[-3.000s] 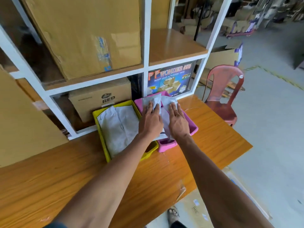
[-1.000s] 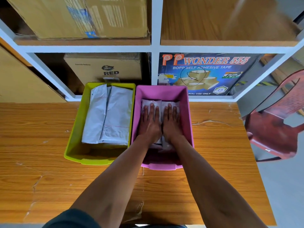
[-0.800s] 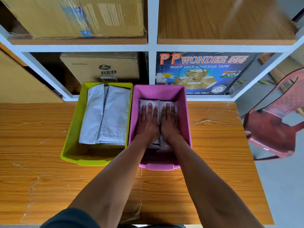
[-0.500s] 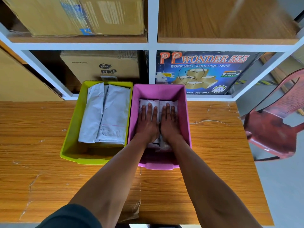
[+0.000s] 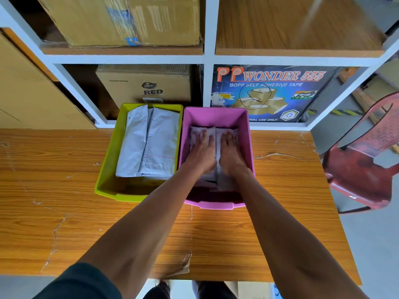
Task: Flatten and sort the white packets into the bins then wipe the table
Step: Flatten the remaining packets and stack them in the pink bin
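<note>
Two bins stand side by side at the back of the wooden table (image 5: 64, 212). The pink bin (image 5: 216, 115) on the right holds small white packets (image 5: 216, 134). My left hand (image 5: 201, 152) and my right hand (image 5: 230, 154) lie flat on those packets, palms down, fingers spread, side by side. The hands cover most of the packets. The yellow-green bin (image 5: 105, 169) on the left holds larger white packets (image 5: 149, 143) laid flat and lengthwise. No cloth shows anywhere in view.
A white shelf frame (image 5: 208, 59) rises right behind the bins, with cardboard boxes (image 5: 144, 85) and a blue tape carton (image 5: 269, 91) in it. A red plastic chair (image 5: 362, 160) stands past the table's right end. Peeling tape (image 5: 185, 264) marks the table's front edge.
Over three seconds the view swung to face the bins squarely. In the last second my hands spread slightly apart on the packets in the pink bin; both bins stayed put.
</note>
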Available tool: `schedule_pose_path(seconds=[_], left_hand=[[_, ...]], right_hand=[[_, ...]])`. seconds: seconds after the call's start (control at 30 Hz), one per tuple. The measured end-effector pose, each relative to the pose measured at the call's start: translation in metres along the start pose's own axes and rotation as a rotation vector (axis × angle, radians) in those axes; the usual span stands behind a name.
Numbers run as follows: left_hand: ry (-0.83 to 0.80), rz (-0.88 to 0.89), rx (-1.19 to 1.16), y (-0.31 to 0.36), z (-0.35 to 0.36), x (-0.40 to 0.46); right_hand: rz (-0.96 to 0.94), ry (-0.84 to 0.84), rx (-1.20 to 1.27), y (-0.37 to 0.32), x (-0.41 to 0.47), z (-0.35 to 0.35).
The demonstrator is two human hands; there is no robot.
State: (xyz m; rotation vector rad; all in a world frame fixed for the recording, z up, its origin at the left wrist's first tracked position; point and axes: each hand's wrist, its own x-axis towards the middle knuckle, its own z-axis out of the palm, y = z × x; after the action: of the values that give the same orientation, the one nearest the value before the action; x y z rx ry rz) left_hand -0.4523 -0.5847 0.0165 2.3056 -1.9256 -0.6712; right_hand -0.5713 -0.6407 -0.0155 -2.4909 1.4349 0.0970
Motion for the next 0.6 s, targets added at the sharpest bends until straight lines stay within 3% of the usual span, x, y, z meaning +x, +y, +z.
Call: schedule_pose_path(seconds=[0.13, 0.33, 0.6], left_hand=[[0.226, 0.092, -0.087, 0.005, -0.031, -0.024], [0.423, 0.164, -0.167, -0.037, -0.073, -0.081], [0.508, 0.008, -0.147, -0.161, -0.098, -0.184]], right_hand=[[0.060, 0.162, 0.220, -0.010, -0.018, -0.032], [0.063, 0.379, 0.200, -0.061, -0.051, -0.071], [-0.062, 0.532, 0.295, -0.207, -0.084, -0.067]])
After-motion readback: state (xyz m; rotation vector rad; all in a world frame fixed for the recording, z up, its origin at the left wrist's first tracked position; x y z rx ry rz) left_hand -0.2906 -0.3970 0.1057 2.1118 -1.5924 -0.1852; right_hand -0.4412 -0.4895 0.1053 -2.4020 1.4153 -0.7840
